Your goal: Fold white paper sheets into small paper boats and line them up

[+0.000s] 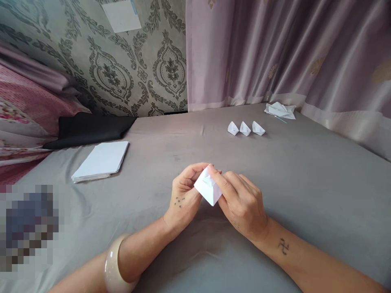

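Observation:
Between my hands is a small piece of folded white paper [210,190], diamond-shaped from here, with layered creases near its top. My left hand [186,191] grips it from the left and behind, its fingertips partly hidden by the paper. On the other side my right hand [244,199] is closed on the right edge, with the index finger pressed on the upper folds. The paper is held up above the grey cloth [171,252]. Farther off to the right, three folded white paper pieces [244,128] stand in a row.
A stack of white paper sheets [102,160] lies at left, with black fabric [91,128] behind it. More folded paper [280,110] and a thin bluish stick [281,119] lie at the far right. Curtains [244,53] and a patterned wall [137,61] border the back. The lower left is pixelated.

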A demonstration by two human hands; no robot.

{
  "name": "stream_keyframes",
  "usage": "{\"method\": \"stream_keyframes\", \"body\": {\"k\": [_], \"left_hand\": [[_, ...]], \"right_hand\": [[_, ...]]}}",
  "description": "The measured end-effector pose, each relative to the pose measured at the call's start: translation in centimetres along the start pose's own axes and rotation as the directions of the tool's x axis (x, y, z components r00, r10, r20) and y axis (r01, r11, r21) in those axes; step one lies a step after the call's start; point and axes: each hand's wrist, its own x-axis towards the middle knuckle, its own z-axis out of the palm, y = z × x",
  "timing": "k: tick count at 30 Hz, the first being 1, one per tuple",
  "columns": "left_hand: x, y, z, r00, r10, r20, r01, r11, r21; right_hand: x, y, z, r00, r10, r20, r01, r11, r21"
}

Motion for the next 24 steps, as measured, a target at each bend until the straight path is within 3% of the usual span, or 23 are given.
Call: {"method": "stream_keyframes", "body": {"k": [8,10,12,14,16,20,24], "left_hand": [[0.4,-0.3,-0.4,1.000,-0.024,0.020,0.022,0.995,0.100],[0.9,-0.7,-0.8,0.998,-0.060,0.032,0.053,0.978,0.202],[1.5,-1.1,-1.5,0.998,-0.062,-0.015,0.064,0.934,0.352],[2.2,-1.2,-2.2,0.997,-0.047,-0.053,0.069,0.816,0.574],[2.7,-1.1,-2.8,0.999,0.017,-0.046,0.023,0.665,0.747],[3.4,-1.0,-3.5,0.996,0.060,0.069,-0.089,0.465,0.881],[3.4,-1.3,-4.5,0.977,0.019,0.213,-0.205,0.358,0.911]], "right_hand": [[-0.8,0.6,0.8,0.997,0.065,0.041,-0.068,0.996,0.061],[-0.9,0.8,1.4,0.973,0.196,0.122,-0.211,0.968,0.132],[-0.9,1.2,2.1,0.897,0.352,0.268,-0.411,0.888,0.206],[-0.8,1.6,2.8,0.797,0.422,0.431,-0.551,0.801,0.234],[-0.6,1.9,3.3,0.739,0.417,0.529,-0.599,0.766,0.233],[-0.5,2.5,3.8,0.718,0.372,0.588,-0.561,0.810,0.173],[-0.9,2.8,3.6,0.750,0.324,0.577,-0.497,0.851,0.168]]}}
